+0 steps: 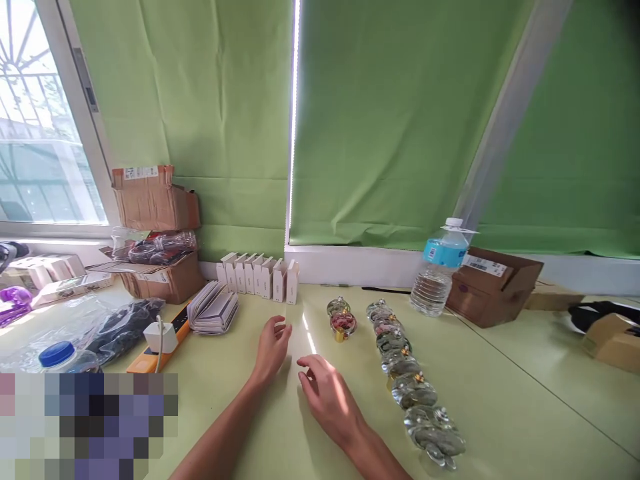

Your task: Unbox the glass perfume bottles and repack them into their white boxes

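Over the middle of the pale green table, my left hand has its fingers loosely bent and apart, with nothing visible in them. My right hand is nearer to me, half curled, thumb apart from the fingers, also holding nothing I can see. Just beyond the left hand stands a row of slim white boxes. Two small glass ornaments, one with a pink and gold part, sit ahead of the right hand. To its right runs a line of several clear glass ornaments with small gold or silver tops.
Folded white cartons lie left, beside an orange power strip with a white plug. Cardboard boxes are stacked behind. A large water bottle and an open brown box stand back right. Plastic wrap lies far left.
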The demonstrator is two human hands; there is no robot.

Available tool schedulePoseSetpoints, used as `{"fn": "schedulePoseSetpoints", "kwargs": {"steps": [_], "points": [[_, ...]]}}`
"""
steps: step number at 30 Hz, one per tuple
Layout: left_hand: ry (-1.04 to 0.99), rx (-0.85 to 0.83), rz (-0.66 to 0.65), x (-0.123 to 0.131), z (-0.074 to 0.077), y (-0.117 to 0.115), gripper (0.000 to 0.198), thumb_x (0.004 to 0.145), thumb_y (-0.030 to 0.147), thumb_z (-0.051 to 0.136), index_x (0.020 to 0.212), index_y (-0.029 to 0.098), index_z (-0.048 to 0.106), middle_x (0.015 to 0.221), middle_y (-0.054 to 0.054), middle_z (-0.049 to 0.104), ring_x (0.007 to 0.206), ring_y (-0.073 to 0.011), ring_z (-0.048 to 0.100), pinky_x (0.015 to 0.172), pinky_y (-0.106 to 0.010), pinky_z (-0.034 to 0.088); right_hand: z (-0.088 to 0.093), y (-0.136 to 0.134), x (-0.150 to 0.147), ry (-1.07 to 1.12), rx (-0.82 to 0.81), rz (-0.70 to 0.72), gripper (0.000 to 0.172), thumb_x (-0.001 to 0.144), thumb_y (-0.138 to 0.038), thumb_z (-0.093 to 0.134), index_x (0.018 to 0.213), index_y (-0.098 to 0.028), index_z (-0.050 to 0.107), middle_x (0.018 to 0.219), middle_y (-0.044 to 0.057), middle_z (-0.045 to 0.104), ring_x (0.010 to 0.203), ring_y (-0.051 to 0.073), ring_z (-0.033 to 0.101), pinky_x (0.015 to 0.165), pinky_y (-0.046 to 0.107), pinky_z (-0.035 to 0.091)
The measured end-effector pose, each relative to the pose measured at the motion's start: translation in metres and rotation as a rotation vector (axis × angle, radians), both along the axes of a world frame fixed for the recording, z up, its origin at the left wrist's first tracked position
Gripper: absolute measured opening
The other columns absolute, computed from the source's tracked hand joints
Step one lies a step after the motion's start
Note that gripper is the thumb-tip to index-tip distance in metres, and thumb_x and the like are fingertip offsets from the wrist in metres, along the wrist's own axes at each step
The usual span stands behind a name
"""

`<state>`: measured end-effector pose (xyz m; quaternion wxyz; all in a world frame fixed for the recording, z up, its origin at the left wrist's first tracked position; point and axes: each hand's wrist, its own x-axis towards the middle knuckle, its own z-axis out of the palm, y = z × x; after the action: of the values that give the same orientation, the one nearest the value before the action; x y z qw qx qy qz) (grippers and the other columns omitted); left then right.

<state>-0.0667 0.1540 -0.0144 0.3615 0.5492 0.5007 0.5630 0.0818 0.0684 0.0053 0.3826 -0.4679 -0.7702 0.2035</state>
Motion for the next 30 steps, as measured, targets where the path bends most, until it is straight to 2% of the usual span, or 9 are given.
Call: {"fn": "schedulePoseSetpoints", "kwargs": {"steps": [6,10,13,16,19,25,28,30], "points": [[0.053,0.045,0.065,0.002,-0.001,-0.001,0.046,0.089,0.05,0.051,0.122,0.018,0.05,0.141,-0.017,0.046,0.127,-0.0261,0.051,0.1,-0.036,0.045,-0.007,0.002,-0.003,0.136,-0.013,-0.075,0.028,0.094,-0.033,0.043,0.116,-0.023,0.058,0.113,0.008,0.063,0.099,0.021,0.061,0.083,0.034,0.054],[0.115,0.051,0.119,0.001,-0.002,-0.004,0.05,0.09,0.052,0.049,0.128,0.02,0.049,0.154,-0.014,0.029,0.142,-0.0273,0.03,0.114,-0.039,0.029,-0.008,0.004,-0.009,0.167,0.037,-0.09,0.03,0.093,-0.036,0.045,0.116,-0.023,0.06,0.116,0.009,0.063,0.102,0.022,0.062,0.086,0.035,0.055],[0.149,0.04,0.141,0.001,-0.001,-0.005,0.057,0.091,0.056,0.045,0.136,0.02,0.043,0.157,-0.012,0.022,0.146,-0.0269,0.02,0.117,-0.04,0.023,-0.004,0.003,-0.016,0.143,0.08,-0.059,0.03,0.093,-0.034,0.046,0.117,-0.023,0.06,0.117,0.008,0.064,0.103,0.022,0.062,0.087,0.035,0.055],[0.167,0.028,0.141,0.001,0.0,-0.005,0.063,0.092,0.058,0.041,0.142,0.02,0.037,0.16,-0.011,0.018,0.147,-0.0268,0.018,0.118,-0.04,0.022,-0.001,-0.003,-0.021,0.108,0.097,0.005,0.03,0.094,-0.032,0.045,0.12,-0.024,0.057,0.12,0.008,0.063,0.1,0.02,0.063,0.087,0.033,0.055],[0.184,0.012,0.135,0.002,0.001,-0.003,0.068,0.092,0.06,0.039,0.146,0.019,0.032,0.161,-0.011,0.015,0.148,-0.0265,0.016,0.119,-0.038,0.02,-0.005,-0.01,-0.015,0.085,0.073,0.05,0.031,0.094,-0.034,0.046,0.122,-0.027,0.057,0.117,0.007,0.064,0.091,0.019,0.066,0.08,0.03,0.058],[0.219,-0.004,0.105,0.004,0.004,-0.004,0.071,0.092,0.062,0.037,0.151,0.025,0.026,0.162,-0.006,0.01,0.148,-0.0261,0.012,0.118,-0.039,0.022,-0.021,-0.013,0.011,0.131,0.032,-0.047,0.028,0.092,-0.041,0.051,0.115,-0.029,0.062,0.113,0.007,0.066,0.095,0.023,0.066,0.084,0.034,0.057],[0.26,0.008,0.092,0.006,0.006,-0.006,0.073,0.09,0.063,0.04,0.152,0.027,0.023,0.163,-0.003,0.007,0.149,-0.0265,0.01,0.118,-0.039,0.022,-0.027,-0.008,0.016,0.171,-0.095,-0.064,0.035,0.091,-0.046,0.053,0.12,-0.028,0.058,0.12,0.009,0.063,0.098,0.023,0.066,0.082,0.034,0.059],[0.299,0.021,0.063,0.006,0.007,-0.007,0.08,0.087,0.064,0.047,0.153,0.028,0.019,0.163,-0.002,0.002,0.149,-0.0278,0.007,0.119,-0.04,0.021,-0.034,-0.006,0.018,0.162,-0.137,-0.032,0.046,0.088,-0.05,0.057,0.129,-0.03,0.05,0.129,0.009,0.058,0.104,0.025,0.065,0.084,0.035,0.059]]}}
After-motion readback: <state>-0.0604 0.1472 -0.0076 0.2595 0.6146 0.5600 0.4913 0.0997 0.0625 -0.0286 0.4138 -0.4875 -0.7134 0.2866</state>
